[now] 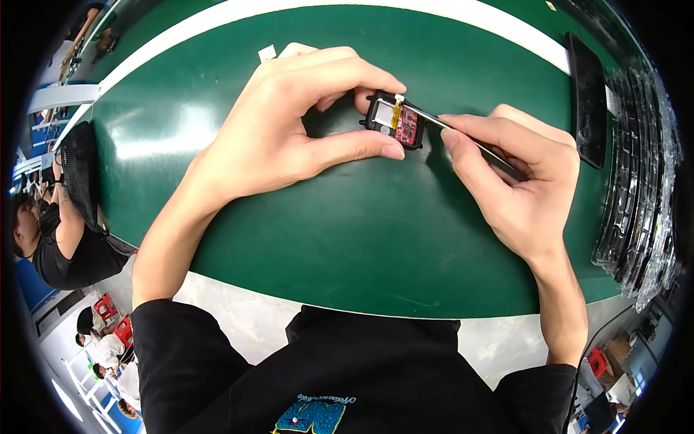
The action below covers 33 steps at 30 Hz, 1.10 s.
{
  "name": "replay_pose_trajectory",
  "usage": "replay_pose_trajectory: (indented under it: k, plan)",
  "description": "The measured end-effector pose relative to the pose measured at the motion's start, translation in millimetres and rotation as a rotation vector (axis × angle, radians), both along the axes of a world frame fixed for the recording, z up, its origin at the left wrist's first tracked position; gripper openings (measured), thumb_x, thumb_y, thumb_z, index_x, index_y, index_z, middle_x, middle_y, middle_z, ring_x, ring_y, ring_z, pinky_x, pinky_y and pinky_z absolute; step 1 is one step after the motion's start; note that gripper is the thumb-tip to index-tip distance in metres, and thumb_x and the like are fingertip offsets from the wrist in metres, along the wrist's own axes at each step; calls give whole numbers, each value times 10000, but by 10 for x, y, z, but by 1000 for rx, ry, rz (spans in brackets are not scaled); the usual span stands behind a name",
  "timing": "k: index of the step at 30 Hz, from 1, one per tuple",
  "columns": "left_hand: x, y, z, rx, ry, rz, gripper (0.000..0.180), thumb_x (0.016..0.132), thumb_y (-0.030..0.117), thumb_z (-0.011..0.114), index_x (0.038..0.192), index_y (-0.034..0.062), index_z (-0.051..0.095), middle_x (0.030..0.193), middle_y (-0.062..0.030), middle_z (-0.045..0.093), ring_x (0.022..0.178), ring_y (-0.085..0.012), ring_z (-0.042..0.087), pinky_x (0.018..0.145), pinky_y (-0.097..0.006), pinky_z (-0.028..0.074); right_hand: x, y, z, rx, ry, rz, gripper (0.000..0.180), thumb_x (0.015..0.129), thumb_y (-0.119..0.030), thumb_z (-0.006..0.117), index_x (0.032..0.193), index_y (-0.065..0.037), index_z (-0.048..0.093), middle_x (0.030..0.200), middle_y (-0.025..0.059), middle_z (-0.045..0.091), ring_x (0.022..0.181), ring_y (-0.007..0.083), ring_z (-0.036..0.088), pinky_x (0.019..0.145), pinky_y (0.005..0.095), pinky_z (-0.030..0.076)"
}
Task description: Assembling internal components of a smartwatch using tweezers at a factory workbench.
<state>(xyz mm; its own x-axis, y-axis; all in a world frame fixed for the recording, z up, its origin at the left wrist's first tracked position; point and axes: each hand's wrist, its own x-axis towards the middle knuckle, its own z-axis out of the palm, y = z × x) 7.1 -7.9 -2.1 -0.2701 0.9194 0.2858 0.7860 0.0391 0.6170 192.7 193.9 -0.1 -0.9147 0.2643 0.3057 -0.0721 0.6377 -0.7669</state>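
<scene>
Between the thumb and fingers of my left hand (289,119) is a small black device housing (370,116), held by its edges above the green table. Its inner side faces up, showing a red circuit board (408,124), a silvery rectangular part and a yellowish flex strip (396,114). My right hand (524,155) is closed in a pencil-like grip on a pair of thin metal tweezers (463,133). The tweezers' tip reaches the upper edge of the housing, near the flex strip; whether it touches a part is too small to tell.
The green tabletop (325,253) curves around me. At the right stand stacked clear plastic trays (636,181) beside a flat black tray (587,101). A small white piece (267,53) lies beyond my left hand. A black mesh object (78,173) and another person (65,239) are at the left.
</scene>
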Motion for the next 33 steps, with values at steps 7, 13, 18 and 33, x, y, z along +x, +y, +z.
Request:
replay_pose_trajectory:
  k: [7,13,18,33]
  plan:
    - [17,15,5,-9,-10,23,490,748,194,994,1192,72,826,879,-13,679,712,-147,462,703,-325,383,9,11,-57,200,136,20,269,844,85,867,1102,8,872,706,-13,614,540,30,392,505,260,265]
    - [-15,12,-2,-22,-10,10,495,743,195,997,1193,78,828,902,-15,706,707,-144,466,706,-322,383,-13,1,-85,255,183,32,277,840,89,872,1105,6,872,712,-8,619,533,38,394,494,263,268]
    - [-110,-2,45,-79,-77,-51,527,733,246,1006,1211,97,841,955,-12,742,728,-141,479,735,-320,390,-3,10,-76,125,120,43,228,887,70,854,1108,18,871,705,-6,624,556,42,431,514,262,288]
    - [-183,-11,23,-76,-133,-128,531,747,310,1002,1208,94,855,1032,-19,799,853,-142,605,757,-309,402,25,19,4,-76,-35,49,169,922,41,840,1084,11,878,688,-11,616,585,28,447,533,259,278]
